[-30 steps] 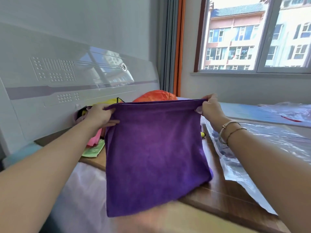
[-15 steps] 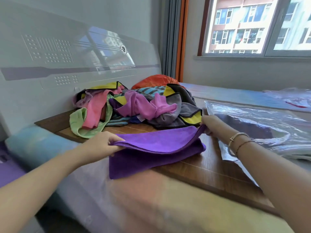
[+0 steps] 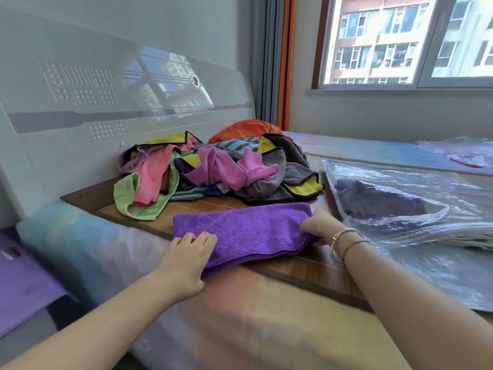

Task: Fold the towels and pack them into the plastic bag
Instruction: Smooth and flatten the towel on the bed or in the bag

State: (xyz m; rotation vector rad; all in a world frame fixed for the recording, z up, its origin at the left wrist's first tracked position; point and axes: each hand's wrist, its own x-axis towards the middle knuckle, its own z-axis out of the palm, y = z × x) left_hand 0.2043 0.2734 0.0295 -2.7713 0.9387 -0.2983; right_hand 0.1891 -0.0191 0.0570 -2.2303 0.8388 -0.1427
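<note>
A purple towel [image 3: 245, 231] lies folded in half on the wooden board [image 3: 306, 271]. My left hand [image 3: 186, 260] grips its near left corner, fingers on top. My right hand [image 3: 317, 225] pinches the towel's right end, next to the clear plastic bag [image 3: 416, 209]. The bag lies flat at the right with a dark purple towel [image 3: 378, 201] inside. Behind the folded towel is a loose pile of towels [image 3: 218, 172] in pink, green, yellow, grey, striped blue and orange.
A white headboard [image 3: 106, 108] stands behind the pile at left. The bed edge [image 3: 240, 316], under plastic film, drops off below the board. A window [image 3: 410, 41] is at the back right, and another crumpled plastic bag [image 3: 464, 153] lies at the far right.
The purple towel, held up spread a second ago, has been lowered and folded in half onto the board. Both hands came down with it and now hold its two ends.
</note>
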